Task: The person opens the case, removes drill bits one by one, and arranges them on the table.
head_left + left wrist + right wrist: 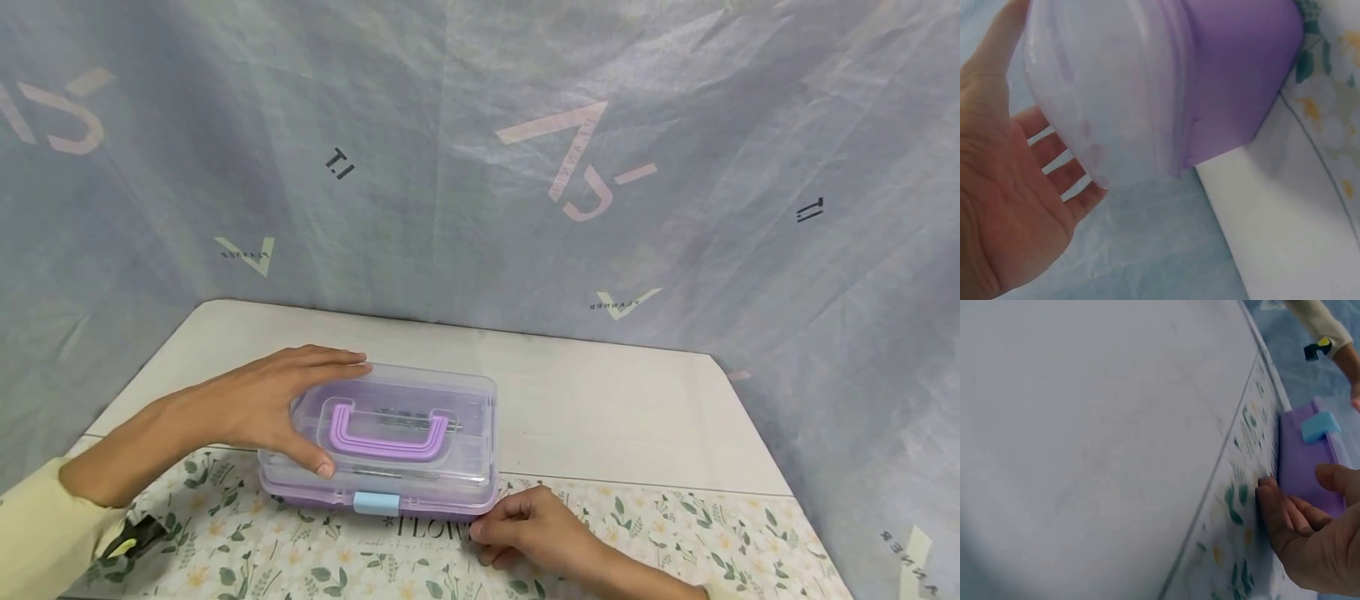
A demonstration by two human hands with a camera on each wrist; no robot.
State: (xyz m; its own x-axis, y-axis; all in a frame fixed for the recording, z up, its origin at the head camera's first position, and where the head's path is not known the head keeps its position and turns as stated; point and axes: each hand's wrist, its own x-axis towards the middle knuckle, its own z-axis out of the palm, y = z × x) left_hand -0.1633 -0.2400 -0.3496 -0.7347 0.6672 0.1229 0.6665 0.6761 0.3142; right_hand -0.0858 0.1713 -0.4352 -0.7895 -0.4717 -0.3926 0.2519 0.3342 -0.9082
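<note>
- left hand [266, 404] open, spread across left end of purple box [393, 432];
- right hand [534, 530] loosely curled at front right corner; contact unclear;
- box on desk [600, 417]

Clear-lidded purple box [397, 432] sat on worktop [600, 417] — left hand [266, 404] spanned left end, right hand [536, 529] rested at near right corner.

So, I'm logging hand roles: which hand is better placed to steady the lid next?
Probably the left hand: it spans the left end of the lid, thumb toward the front, fingers toward the back. The right hand sits by the front right corner of the purple base.
</note>
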